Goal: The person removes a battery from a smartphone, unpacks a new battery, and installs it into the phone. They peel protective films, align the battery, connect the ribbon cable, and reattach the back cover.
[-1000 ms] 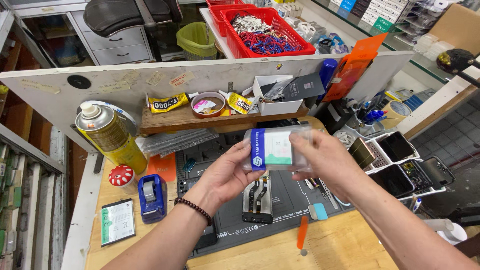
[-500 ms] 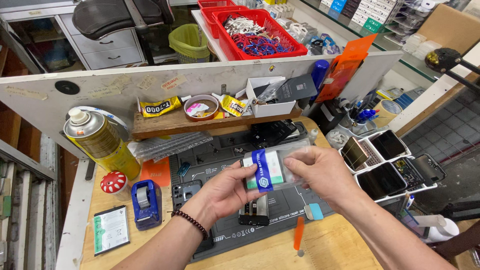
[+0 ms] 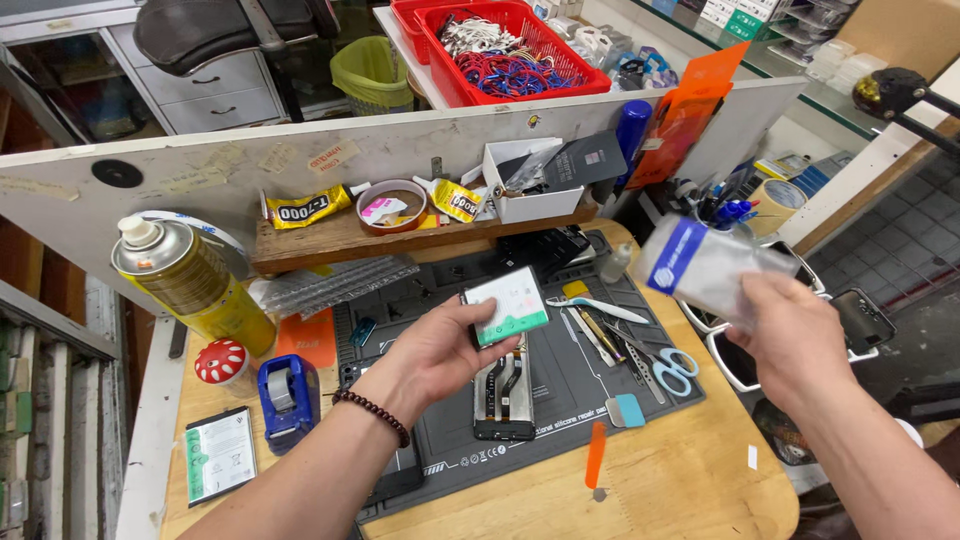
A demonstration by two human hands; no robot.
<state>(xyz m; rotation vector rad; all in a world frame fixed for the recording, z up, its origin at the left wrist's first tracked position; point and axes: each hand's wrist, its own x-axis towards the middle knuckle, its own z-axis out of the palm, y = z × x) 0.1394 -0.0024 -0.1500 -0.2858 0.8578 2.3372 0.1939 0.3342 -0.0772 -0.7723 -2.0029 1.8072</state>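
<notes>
Two hands over the tabletop (image 3: 690, 480), and they are well apart. The left hand (image 3: 435, 350) sits above the middle of the dark work mat (image 3: 560, 400), its grip closed on a small flat white card with a green stripe (image 3: 507, 305), fingers under it, thumb at its near edge. Just below that card lies an opened phone (image 3: 505, 390) on the mat. The right hand (image 3: 795, 335) is out past the mat's right edge, over the trays of phones (image 3: 865, 315), its grip pinched on a clear plastic bag with a blue band (image 3: 705, 265), held up in the air and tilted.

Between the hands lie tweezers (image 3: 605, 308), small tools and scissors (image 3: 665, 365) along the mat's right side, with a blue scraper (image 3: 627, 410) and an orange pry stick (image 3: 596, 455) near the mat's front edge. Room is tight on the left: a yellow spray can (image 3: 195, 280), a red spotted mushroom figure (image 3: 222, 362), a blue tape dispenser (image 3: 288, 398) and a battery (image 3: 220, 452) crowd that edge. Bare wood shows at the front right corner of the tabletop. A wooden shelf (image 3: 330, 240) with glue tubes runs along the back.
</notes>
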